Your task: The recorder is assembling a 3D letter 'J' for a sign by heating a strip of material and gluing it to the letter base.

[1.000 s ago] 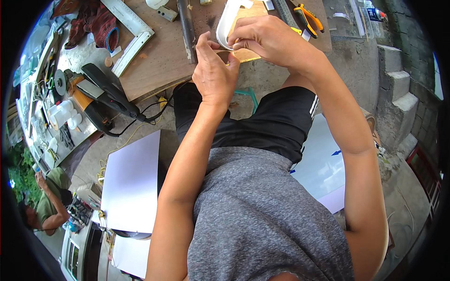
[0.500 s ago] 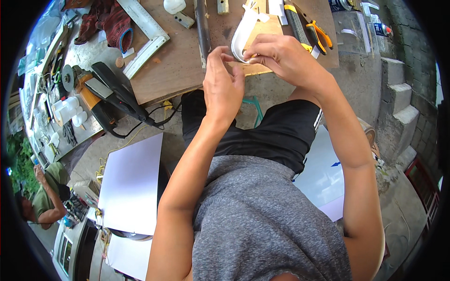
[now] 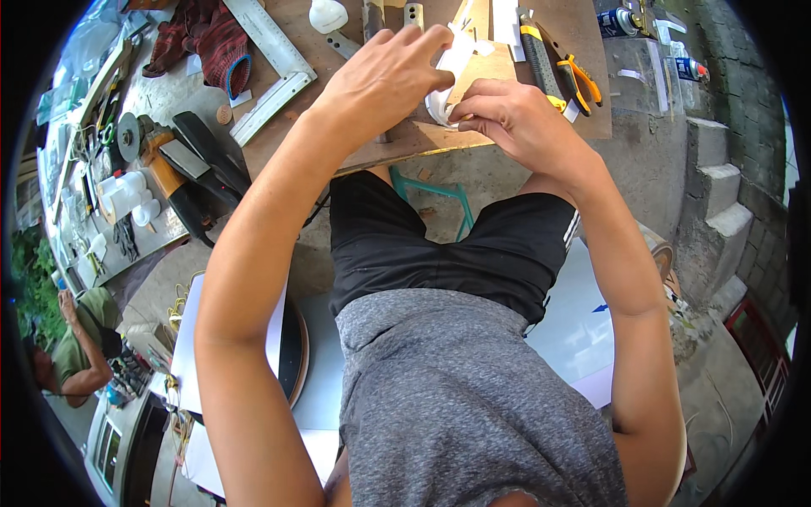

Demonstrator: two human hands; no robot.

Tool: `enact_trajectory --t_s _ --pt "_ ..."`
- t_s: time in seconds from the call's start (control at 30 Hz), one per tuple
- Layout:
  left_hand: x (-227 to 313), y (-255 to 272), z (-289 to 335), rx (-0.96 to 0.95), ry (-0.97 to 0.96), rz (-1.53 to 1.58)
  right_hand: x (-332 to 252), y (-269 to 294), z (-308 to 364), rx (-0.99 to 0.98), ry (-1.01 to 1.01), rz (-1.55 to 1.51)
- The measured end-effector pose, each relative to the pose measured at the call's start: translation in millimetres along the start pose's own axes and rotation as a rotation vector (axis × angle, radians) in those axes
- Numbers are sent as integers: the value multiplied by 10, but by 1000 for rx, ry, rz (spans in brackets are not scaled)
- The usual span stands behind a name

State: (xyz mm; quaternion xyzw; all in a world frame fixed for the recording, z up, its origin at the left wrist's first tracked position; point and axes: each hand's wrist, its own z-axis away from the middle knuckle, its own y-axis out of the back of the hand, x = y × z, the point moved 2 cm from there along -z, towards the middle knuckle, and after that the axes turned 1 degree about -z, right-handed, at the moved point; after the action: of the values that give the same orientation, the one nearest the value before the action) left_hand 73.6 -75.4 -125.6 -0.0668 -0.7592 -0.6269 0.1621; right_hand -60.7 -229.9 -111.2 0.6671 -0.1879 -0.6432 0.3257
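A white curved strip [image 3: 453, 74] lies near the front edge of the wooden tabletop [image 3: 583, 25], its near end bent round in a curl. My right hand [image 3: 522, 122] is pinched at that curled end; a tiny tan bit shows at the fingertips, too small to name. Over the strip's left side reaches my left hand [image 3: 380, 80], palm down, fingers apart and holding nothing that I can see. That hand partly covers a dark bar [image 3: 373, 19]. To the right of the strip lie a black-and-yellow tool [image 3: 539, 59] and orange-handled pliers [image 3: 579, 83].
A metal square [image 3: 272, 42], dark red gloves [image 3: 198, 51] and a white bulb-shaped piece [image 3: 328, 15] occupy the table's left. An angle grinder [image 3: 165, 173] rests further left. Spray cans [image 3: 619, 21] stand at right, near concrete steps [image 3: 722, 186]. Another person [image 3: 80, 338] is at far left.
My left hand has risen from beside the strip's near end to above it, farther from me, and its fingers have spread. My right hand stays pinched at the curl, slightly nearer me.
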Motion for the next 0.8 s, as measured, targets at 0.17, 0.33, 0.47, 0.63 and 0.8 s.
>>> enact_trajectory --t_s 0.17,0.33,0.47,0.63,0.8 --pt "-3 -32 -52 -96 -36 -59 10 -19 -2 11 -9 8" --pt "44 12 -69 -177 -76 -106 -16 7 -7 14 -8 6" --pt "30 16 -45 -155 -66 -98 -14 0 -16 23 -1 6" --pt "19 54 -1 -122 -15 7 -38 7 -16 39 0 -20" --pt "-6 27 94 53 171 166 -35 7 -11 39 7 -1"
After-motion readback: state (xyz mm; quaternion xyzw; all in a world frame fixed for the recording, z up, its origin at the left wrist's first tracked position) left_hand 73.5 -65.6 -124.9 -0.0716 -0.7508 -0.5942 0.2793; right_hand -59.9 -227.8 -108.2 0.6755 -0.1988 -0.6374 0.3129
